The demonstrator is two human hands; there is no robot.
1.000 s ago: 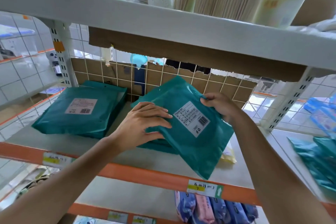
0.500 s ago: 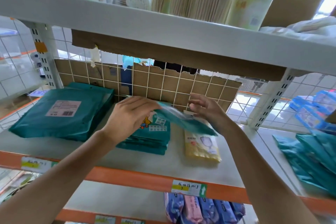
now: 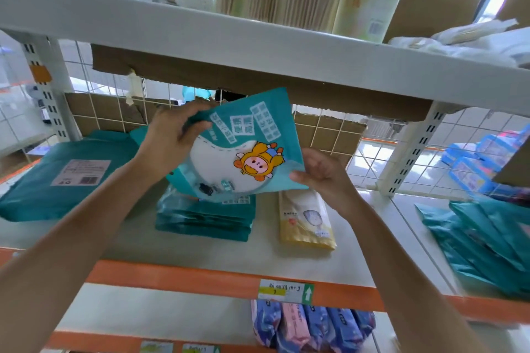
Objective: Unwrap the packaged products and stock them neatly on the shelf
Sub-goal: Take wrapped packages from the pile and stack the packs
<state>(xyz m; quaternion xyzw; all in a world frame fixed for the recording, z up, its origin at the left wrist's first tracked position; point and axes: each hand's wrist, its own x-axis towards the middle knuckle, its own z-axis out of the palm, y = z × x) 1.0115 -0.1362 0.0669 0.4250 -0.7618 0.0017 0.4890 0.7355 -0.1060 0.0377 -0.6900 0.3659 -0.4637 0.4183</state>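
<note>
Fingers of the left hand curl over the upper left edge of a teal pack, while the right hand pinches its lower right corner between thumb and fingers. The pack is held clear of the shelf, with nothing else in either hand. It hangs tilted, cartoon face toward the camera, its top corner raised toward the underside of the upper shelf.

The stack of teal packs it appears meant for lies flat on the shelf straight below, its top partly hidden by the pack's lower edge. The stack sits under the pack's left half, so the left hand is the nearer. Beneath the right hand is a yellow pack, just beside the stack.

To land square, the pack looks to need laying flat and lowering down and a little left, its edges turned to match the stack.

A large wrapped parcel lies well apart at far left, and loose teal bags lie beyond the wire divider at right.
</note>
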